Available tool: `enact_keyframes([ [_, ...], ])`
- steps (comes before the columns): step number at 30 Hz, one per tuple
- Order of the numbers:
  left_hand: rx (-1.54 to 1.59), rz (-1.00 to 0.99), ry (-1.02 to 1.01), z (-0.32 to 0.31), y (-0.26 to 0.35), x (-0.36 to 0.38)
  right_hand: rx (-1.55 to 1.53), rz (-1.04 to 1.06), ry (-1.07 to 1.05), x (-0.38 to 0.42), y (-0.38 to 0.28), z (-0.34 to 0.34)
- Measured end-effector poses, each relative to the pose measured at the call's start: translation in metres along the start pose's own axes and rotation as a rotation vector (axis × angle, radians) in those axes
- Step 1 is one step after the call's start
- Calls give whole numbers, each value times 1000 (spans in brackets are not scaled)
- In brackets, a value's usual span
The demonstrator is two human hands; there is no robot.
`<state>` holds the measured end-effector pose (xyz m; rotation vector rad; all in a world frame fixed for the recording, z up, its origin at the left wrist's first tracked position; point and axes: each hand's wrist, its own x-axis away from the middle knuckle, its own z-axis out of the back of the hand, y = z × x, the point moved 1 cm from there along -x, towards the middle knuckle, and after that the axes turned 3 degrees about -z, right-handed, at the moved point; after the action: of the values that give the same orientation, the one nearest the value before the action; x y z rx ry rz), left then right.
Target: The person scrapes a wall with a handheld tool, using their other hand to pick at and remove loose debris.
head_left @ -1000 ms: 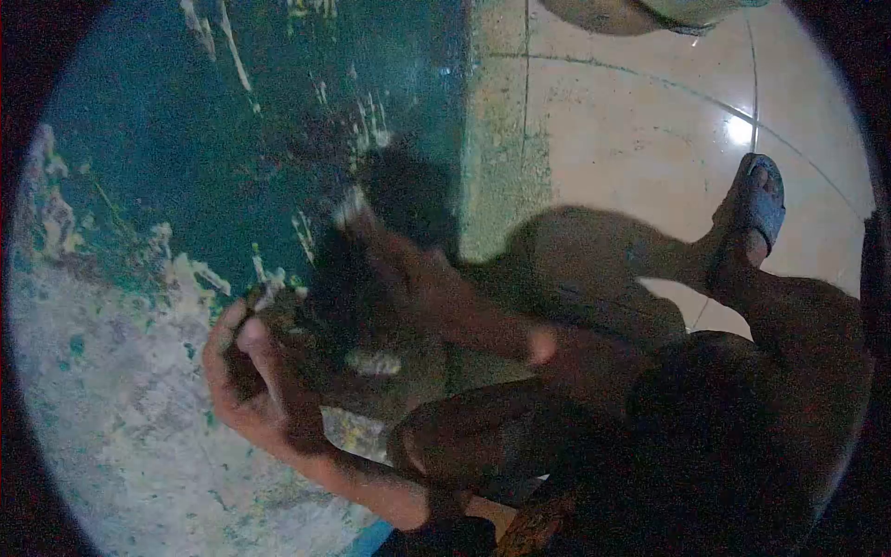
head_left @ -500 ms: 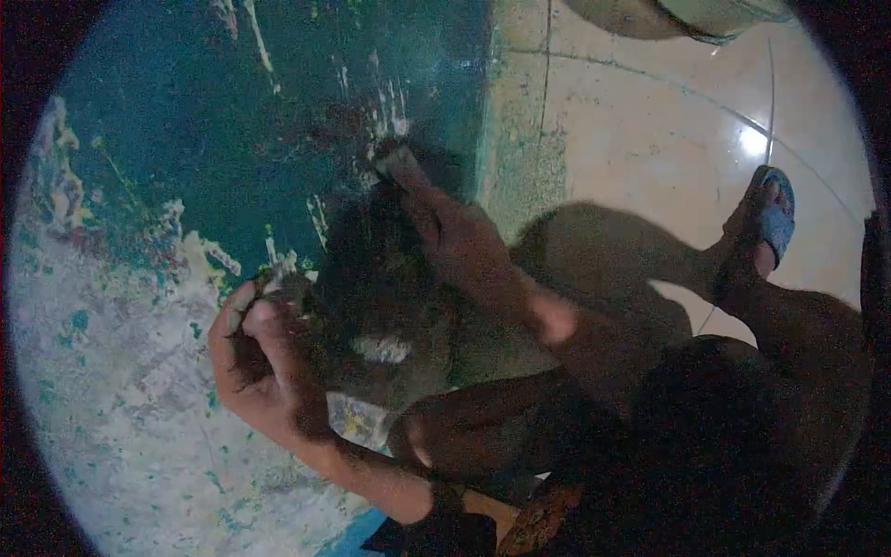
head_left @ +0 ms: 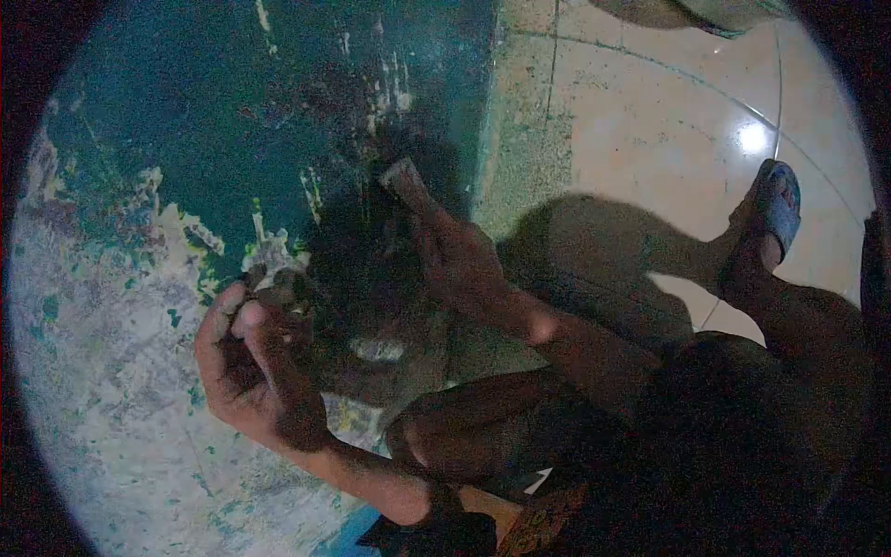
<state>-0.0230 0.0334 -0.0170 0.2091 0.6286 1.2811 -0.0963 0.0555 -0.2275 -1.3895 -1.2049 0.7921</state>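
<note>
Now the scraper point(head_left: 406, 184) sits higher on the peeling teal wall point(head_left: 186, 111) than a second ago — its blade points toward eleven o'clock, gripped in the right hand point(head_left: 459, 265), so the scraping stroke has pushed upward. At eight o'clock from it, the left hand point(head_left: 246, 362) stays closed around a dark clump point(head_left: 278, 288) of debris — beyond, the tiled floor point(head_left: 650, 121).

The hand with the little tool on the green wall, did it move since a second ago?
Yes. The right hand swung its short scraping tool up the peeling teal painted wall, from near the left hand to higher and further right. The left hand stayed low, curled against the flaking paint edge, gripping something dark. The blue sandal on the tiled floor stayed put.
</note>
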Motion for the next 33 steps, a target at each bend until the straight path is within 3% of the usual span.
enact_keyframes([
  [4,35,35,-18,0,0,3,-133,-4,-74,-13,-11,0],
  [7,32,-15,-23,-2,2,0,-149,193,-60,-15,-30,11],
  [9,59,-7,-31,-5,3,-5,-115,206,-43,-26,-32,16],
  [12,25,31,-98,-2,1,4,-102,-7,-78,-29,-26,9],
  [16,70,-12,-65,-15,2,-9,-63,165,41,-41,-28,6],
  [20,-56,-29,-103,-19,13,-10,149,-23,-44,-79,-58,28],
  [22,7,-107,-61,-25,16,-14,85,90,-63,-46,-50,23],
  [25,-40,106,-35,-24,24,-21,82,172,-1,-31,-40,22],
  [28,-206,-111,-61,-21,25,-22,72,239,118,-35,-41,8],
  [30,-62,-52,-8,-25,25,-28,171,253,97,-59,-54,22],
  [32,-3,28,-8,-25,23,-21,311,56,-110,-48,-56,35],
  [33,-12,54,-17,-24,27,-22,327,104,-108,-48,-54,38],
])
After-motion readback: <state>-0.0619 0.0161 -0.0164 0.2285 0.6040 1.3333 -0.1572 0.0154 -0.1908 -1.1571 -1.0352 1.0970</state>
